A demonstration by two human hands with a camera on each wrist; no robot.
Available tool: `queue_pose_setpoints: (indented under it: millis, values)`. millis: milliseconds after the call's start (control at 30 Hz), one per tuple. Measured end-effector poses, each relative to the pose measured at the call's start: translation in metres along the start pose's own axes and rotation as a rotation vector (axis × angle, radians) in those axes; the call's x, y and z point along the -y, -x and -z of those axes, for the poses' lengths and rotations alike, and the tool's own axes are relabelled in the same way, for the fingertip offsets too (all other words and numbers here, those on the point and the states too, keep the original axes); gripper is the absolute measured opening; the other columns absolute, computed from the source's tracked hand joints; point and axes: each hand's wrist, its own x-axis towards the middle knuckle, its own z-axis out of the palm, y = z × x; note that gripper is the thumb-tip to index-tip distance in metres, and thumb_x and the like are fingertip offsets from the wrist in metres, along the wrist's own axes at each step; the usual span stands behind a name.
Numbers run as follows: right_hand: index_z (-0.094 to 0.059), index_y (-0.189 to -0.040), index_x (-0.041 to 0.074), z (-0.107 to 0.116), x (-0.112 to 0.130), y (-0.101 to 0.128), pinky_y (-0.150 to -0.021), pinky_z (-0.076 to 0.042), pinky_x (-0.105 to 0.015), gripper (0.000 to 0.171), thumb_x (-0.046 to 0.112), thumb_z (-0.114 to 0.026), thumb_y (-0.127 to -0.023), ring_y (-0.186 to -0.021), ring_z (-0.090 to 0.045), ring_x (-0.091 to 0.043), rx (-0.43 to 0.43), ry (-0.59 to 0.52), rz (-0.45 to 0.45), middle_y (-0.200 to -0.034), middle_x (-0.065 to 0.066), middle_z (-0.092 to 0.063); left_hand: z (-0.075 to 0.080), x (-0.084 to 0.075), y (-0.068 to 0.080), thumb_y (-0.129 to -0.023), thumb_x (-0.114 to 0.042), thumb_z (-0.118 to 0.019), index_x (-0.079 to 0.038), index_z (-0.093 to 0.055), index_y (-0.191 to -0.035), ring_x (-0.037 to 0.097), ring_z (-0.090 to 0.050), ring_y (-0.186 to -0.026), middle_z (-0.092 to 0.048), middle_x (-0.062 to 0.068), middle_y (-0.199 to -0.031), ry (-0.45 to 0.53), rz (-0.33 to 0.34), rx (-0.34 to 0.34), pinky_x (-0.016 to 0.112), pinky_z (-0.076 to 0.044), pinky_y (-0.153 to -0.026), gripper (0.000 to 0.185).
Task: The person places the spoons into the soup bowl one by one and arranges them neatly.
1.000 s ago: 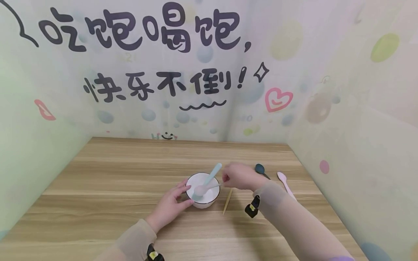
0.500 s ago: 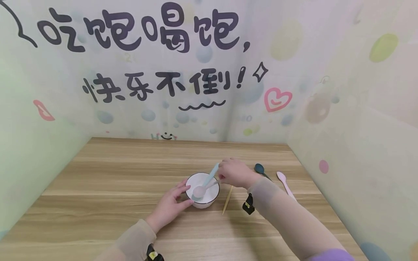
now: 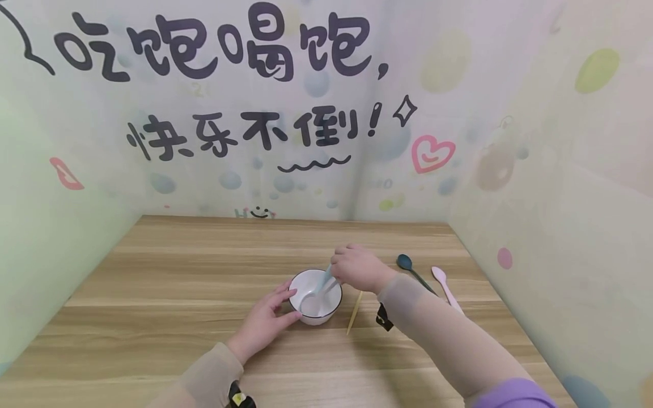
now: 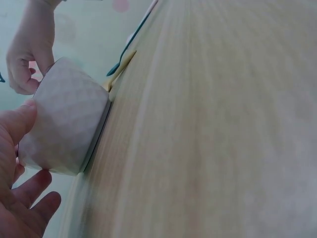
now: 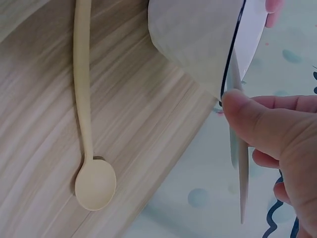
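Note:
My left hand (image 3: 262, 322) steadies a white bowl (image 3: 315, 321) with a dark rim, thumb and fingers spread along its left side. The left wrist view has the bowl's quilted outer wall (image 4: 69, 119) beside those fingers. A pale pinkish-white spoon (image 3: 310, 306) dips into the bowl, its handle pinched by my right hand (image 3: 359, 268). Next to it a light blue spoon (image 3: 322, 281) slants over the far right rim. In the right wrist view, the thumb presses the pale handle (image 5: 243, 181), with the blue handle (image 5: 234, 148) just behind.
Right of the bowl, a tan spoon (image 3: 354, 314) lies on the wooden table (image 3: 178, 272). Farther right are a dark teal spoon (image 3: 405, 262) and a light pink spoon (image 3: 440, 276). Patterned walls (image 3: 229, 192) border the table's back and sides.
My right hand has moved left over the bowl with the pale spoon, covering the blue handle's upper end. The pale spoon's handle now stands steeper. My left hand stays at the bowl.

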Motion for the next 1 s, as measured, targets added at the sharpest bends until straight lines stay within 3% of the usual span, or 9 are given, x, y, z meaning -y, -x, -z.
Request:
queue_pose_setpoints:
  millis: [200,800,1000]
  values:
    - [-0.070,-0.080,0.023,-0.003,0.000,-0.003,-0.068,-0.041,-0.026,0.010,0.029,-0.077,-0.075,-0.077,-0.048,-0.012,0.012,0.009,-0.014,-0.082,0.011,-0.061,0.000,0.000,0.000,-0.084,-0.022,-0.076,-0.001,-0.060,-0.128,0.032,-0.042,-0.133,-0.041,0.013,-0.148,0.002,-0.007,0.001,0.049,-0.043,-0.102,0.052]
    - [-0.072,-0.084,0.024,-0.017,-0.003,0.004,-0.066,-0.036,-0.026,0.007,0.029,-0.075,-0.080,-0.079,-0.046,-0.013,-0.046,-0.026,-0.072,-0.084,0.009,-0.059,0.000,0.000,0.000,-0.083,-0.021,-0.077,-0.001,-0.060,-0.128,0.032,-0.041,-0.134,-0.042,0.011,-0.149,0.016,0.000,-0.001,0.050,-0.043,-0.102,0.052]
    - [-0.072,-0.091,0.021,-0.021,-0.005,0.015,-0.072,-0.044,-0.032,0.012,0.029,-0.075,-0.082,-0.086,-0.052,-0.016,-0.131,-0.081,-0.133,-0.089,0.006,-0.063,0.000,0.000,0.000,-0.083,-0.022,-0.077,-0.001,-0.060,-0.128,0.031,-0.041,-0.134,-0.042,0.011,-0.149,0.006,0.000,-0.002,0.049,-0.043,-0.102,0.052]
